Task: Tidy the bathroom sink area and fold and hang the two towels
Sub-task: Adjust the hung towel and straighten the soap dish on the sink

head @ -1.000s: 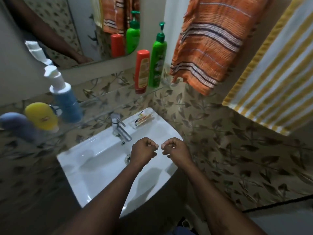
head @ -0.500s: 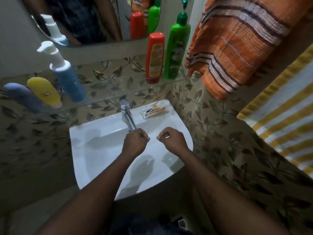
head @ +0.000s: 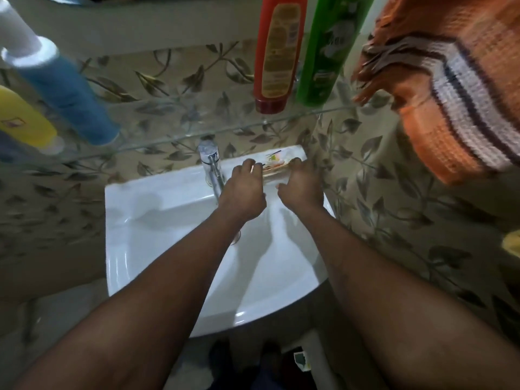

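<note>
Both hands out over the sink — left hand and right hand bracketing the tray, tray sitting on the back-right ledge, fingertips touching its two ends, grip too blurred to call — orange towel hanging at right.

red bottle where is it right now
In the head view the red bottle stands on the glass shelf at top centre, close beside the green bottle on its right, above and to the right of the tap.
</note>
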